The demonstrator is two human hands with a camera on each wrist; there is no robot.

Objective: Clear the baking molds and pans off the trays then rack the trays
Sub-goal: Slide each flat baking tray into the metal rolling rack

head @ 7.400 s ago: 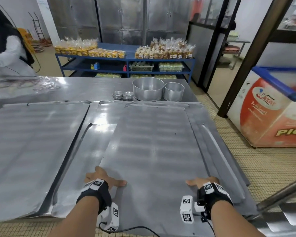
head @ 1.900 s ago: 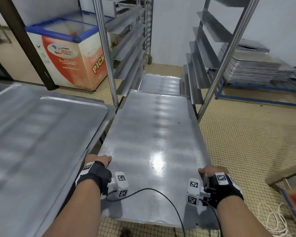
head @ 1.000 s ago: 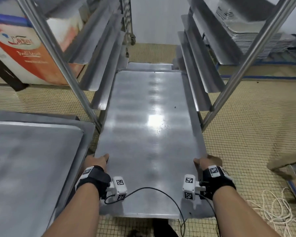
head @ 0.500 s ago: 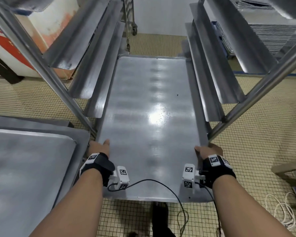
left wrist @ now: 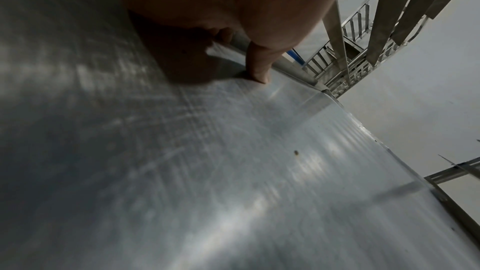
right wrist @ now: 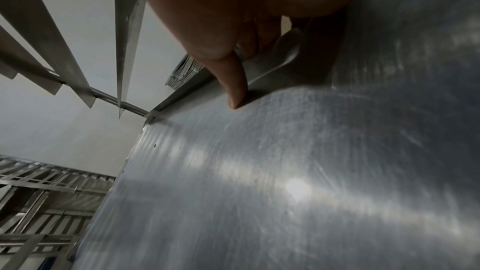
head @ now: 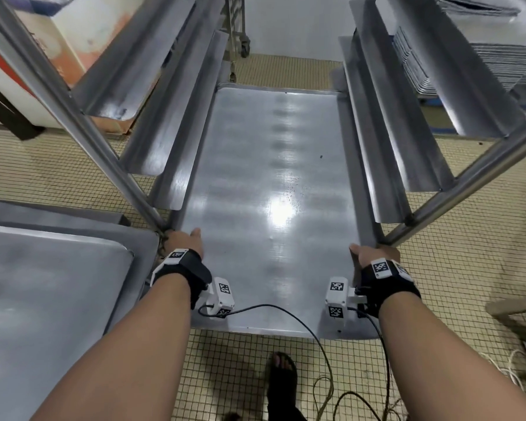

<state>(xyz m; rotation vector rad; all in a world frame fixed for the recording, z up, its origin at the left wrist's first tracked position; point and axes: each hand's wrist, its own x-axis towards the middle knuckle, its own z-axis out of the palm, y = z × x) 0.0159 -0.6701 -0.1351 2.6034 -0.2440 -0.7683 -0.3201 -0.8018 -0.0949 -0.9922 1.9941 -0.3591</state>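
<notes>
The bare tray [head: 268,208] is most of the way into the rack [head: 82,123], its near end sticking out behind the fingers. The left hand [head: 184,241] and right hand [head: 369,253] each grip a long edge, thumb on top, fingers curled beneath. More trays [head: 43,287] wait on the worktop, left of the left fingers.

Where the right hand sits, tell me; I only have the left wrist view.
Observer: The right hand grips the tray by its right edge, thumb on top, beside the rack's right post.
Operator: Report the tray's near end.
Observer: It sticks out of the rack over the tiled floor, toward the person.
Operator: Name what lies left of the rack.
Observer: A second tray lies flat there.
</notes>
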